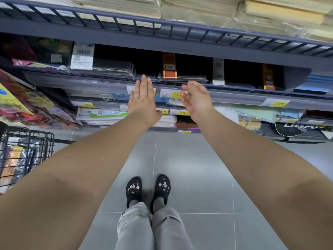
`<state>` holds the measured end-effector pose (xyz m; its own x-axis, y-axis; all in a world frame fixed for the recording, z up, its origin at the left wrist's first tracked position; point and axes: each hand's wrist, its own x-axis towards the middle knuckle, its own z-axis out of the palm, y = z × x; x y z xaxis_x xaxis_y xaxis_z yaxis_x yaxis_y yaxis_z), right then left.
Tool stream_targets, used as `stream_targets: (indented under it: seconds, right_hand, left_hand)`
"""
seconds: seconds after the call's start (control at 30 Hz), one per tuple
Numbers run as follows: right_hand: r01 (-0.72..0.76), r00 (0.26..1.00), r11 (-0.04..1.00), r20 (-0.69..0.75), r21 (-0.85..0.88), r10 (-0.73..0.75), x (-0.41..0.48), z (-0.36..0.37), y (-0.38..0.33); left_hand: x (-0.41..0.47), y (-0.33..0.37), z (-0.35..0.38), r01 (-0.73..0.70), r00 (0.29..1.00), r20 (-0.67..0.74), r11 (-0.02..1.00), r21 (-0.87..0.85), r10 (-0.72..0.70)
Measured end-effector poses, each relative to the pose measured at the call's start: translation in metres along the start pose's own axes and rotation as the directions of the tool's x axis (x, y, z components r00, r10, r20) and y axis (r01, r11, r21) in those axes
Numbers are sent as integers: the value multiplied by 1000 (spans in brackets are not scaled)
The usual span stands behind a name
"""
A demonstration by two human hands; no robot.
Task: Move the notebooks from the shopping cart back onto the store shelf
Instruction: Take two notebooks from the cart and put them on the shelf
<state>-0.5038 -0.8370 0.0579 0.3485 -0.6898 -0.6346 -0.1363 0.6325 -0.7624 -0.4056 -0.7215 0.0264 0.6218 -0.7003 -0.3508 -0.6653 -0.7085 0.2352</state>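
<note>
Both my arms reach toward the middle store shelf (115,82). My left hand (143,100) is flat, fingers straight and apart, holding nothing, just below the shelf's front rail. My right hand (195,100) is open with curled fingers, also holding nothing. On the shelf just beyond them lies a black notebook with an orange band (169,69) in clear wrap; a stack of dark wrapped notebooks (111,67) lies to its left. The black wire shopping cart (27,141) stands at the lower left, with wrapped notebooks (16,159) inside it.
An upper shelf (162,27) with beige wrapped stacks overhangs. Lower shelves (234,100) carry yellow price tags and paper goods. Colourful packets (27,105) hang at the left. More black notebooks (268,76) sit to the right. Grey tiled floor (198,168) and my feet lie below.
</note>
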Motion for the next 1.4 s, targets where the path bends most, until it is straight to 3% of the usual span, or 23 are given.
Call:
stream_targets:
  seconds: [0.2,0.4,0.53,0.67,0.77,0.93,1.1,1.27,1.4]
  right_hand:
    - [6,999,981,-32,-193,-12,-13,-2,12]
    - [101,995,883,54,-457,-87,-60,-8,24]
    - [244,968,669,212,-702,-130,-94,-13,26]
    - [335,942,431,304,-838,-141,-120,-18,26]
    - [357,932,156,339,-921,-129,-141,-12,29]
    - [466,873,-125,478,-876,-95,-173,11,39]
    - [586,763,-348,643,-732,-66,-195,40,54]
    - [657,669,-476,744,-584,11,-210,75,70]
    - [709,595,-518,801,-479,74,-228,119,83]
  left_hand:
    - [-4,-2,-7,-14,999,36,1000,-23,15]
    - [-44,-10,-24,-66,980,190,998,-4,65]
    - [-86,-26,-47,-101,980,174,995,18,96]
    - [-130,-55,-66,-84,991,108,995,60,77]
    - [-161,-80,-71,-15,997,70,999,52,12]
    - [-213,-109,-64,151,989,2,988,31,-151]
    - [-265,-131,-53,289,954,-76,956,-42,-291]
    - [-302,-161,-43,403,903,-127,912,-74,-410]
    - [-331,-199,-44,481,851,-177,869,-112,-494]
